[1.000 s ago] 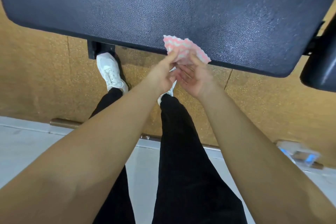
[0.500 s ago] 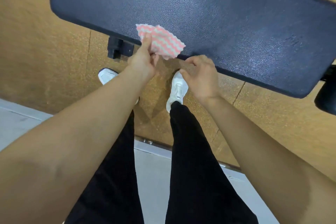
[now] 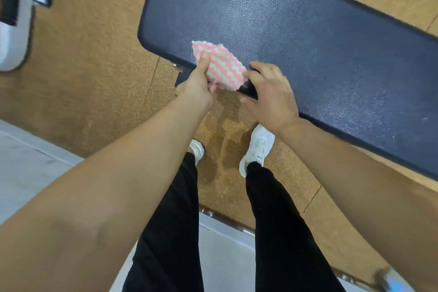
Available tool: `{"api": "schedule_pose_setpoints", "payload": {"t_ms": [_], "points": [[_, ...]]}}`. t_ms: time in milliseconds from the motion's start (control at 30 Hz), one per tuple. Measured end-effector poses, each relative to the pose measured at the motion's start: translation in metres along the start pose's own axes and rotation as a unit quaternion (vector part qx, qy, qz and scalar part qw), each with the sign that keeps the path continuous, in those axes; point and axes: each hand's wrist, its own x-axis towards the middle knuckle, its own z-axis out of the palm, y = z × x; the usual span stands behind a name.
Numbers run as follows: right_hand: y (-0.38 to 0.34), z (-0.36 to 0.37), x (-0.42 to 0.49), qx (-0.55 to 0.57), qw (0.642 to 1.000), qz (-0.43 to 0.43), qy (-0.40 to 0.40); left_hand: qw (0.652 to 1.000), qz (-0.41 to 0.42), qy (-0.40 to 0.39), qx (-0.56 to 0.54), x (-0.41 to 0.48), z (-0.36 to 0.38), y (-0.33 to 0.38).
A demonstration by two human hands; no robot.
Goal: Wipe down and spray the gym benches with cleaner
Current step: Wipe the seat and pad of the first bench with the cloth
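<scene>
A gym, a long black padded bench (image 3: 308,42) at 1 o'clock, a brown speckled floor (image 3: 94,66) under it, a blurry white machine part (image 3: 14,31) at 10 o'clock.

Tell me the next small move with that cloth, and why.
Probably lower the cloth flat onto the bench pad and start wiping: the left hand pinches it over the pad's near edge, and the right hand touches its corner.

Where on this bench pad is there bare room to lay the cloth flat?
The bench pad is bare beyond and right of the cloth. Crowded at its near-left corner: left hand grips the cloth, right hand beside it.
</scene>
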Motion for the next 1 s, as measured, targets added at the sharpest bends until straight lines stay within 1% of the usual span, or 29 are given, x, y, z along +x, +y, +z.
{"api": "schedule_pose_setpoints", "payload": {"t_ms": [167,267,333,433,533,600,667,800,900,1000], "points": [[-0.035,0.005,0.04,-0.005,0.999,-0.043,0.008,1.0,0.014,-0.001,0.005,0.001,-0.013,0.044],[-0.055,0.011,0.063,-0.051,0.997,-0.052,-0.009,0.998,0.026,0.046,0.015,-0.002,-0.02,0.066],[-0.061,0.017,0.074,-0.106,0.993,-0.044,-0.013,0.996,0.038,0.069,0.04,0.001,-0.027,0.082],[-0.065,0.024,0.082,-0.176,0.984,-0.021,-0.025,0.992,0.067,0.074,0.071,0.01,-0.038,0.105],[-0.071,0.024,0.086,-0.184,0.981,0.008,-0.059,0.987,0.091,0.069,0.117,0.025,-0.047,0.13],[-0.076,0.021,0.089,-0.179,0.982,0.011,-0.065,0.982,0.11,0.069,0.138,0.037,-0.056,0.143],[-0.081,0.019,0.092,-0.183,0.98,0.021,-0.073,0.967,0.145,0.06,0.203,0.043,-0.062,0.155],[-0.093,0.018,0.099,-0.185,0.977,0.044,-0.098,0.921,0.217,-0.014,0.324,0.041,-0.061,0.18],[-0.1,0.018,0.098,-0.201,0.971,0.061,-0.115,0.882,0.253,-0.054,0.394,0.039,-0.054,0.194],[-0.103,0.018,0.092,-0.223,0.961,0.076,-0.147,0.854,0.258,-0.074,0.446,0.032,-0.04,0.202]]}}
